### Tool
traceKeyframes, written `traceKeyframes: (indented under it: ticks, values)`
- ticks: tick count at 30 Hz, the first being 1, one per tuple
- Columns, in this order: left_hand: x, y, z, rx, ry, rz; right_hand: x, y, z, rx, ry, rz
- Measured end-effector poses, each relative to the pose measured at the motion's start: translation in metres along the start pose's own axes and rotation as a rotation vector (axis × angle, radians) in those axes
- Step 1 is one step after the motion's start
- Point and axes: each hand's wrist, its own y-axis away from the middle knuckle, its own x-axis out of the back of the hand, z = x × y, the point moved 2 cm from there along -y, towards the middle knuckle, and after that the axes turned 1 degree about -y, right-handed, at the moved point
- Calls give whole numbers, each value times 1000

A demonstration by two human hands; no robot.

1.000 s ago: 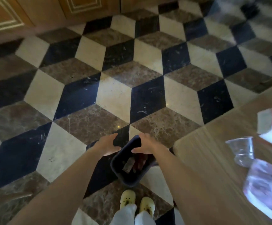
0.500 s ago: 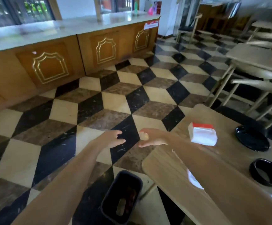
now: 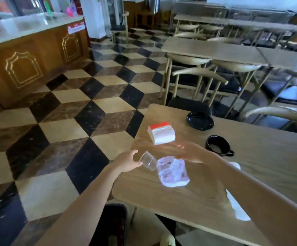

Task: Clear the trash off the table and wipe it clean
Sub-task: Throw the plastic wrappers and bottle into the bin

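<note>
A wooden table [image 3: 261,176] carries the trash. A clear plastic cup [image 3: 148,161] lies tipped near its left edge, beside a crumpled clear plastic bag [image 3: 173,172]. My left hand [image 3: 126,161] is at the cup's rim, thumb and fingers spread on either side of it, without a closed grip. Blurred and flat, my right hand [image 3: 186,151] hovers open over the table between the bag and a white pack with a red top [image 3: 161,133]. A white cloth [image 3: 238,209] is partly hidden under my right forearm. A dark bin [image 3: 115,226] stands on the floor below the table's near corner.
A black plate [image 3: 200,120] and a black mug [image 3: 218,145] sit on the far part of the table. Chairs [image 3: 197,71] and more tables stand behind. A wooden counter [image 3: 28,64] runs along the left, across the checkered floor.
Both hands held the bin's rim low over the floor a second ago. They have let go of it and risen to the table; my view has lifted from floor to tabletop.
</note>
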Motion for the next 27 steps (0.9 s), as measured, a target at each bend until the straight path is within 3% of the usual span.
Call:
traceKeyframes:
  ticks: [3,8,11,15,19,23,27]
  values:
    - [-21,-27,10,-57,-43,19,-24,8,22,0,77,20]
    - [-53,-57,2,-133,-296,76,-89,-1,42,21,464,-164]
    - [-62,-68,-7,-180,-374,87,-107,-12,51,76,505,-86]
    - [-66,-76,-11,-235,-332,161,-131,-35,70,144,415,30]
    - [-64,-86,-13,-229,-269,201,-104,-26,59,182,290,60]
    - [-54,-90,-7,-96,-62,206,-78,-29,63,62,-60,110]
    - [-35,-85,22,-13,258,76,-45,-37,72,-64,-436,238]
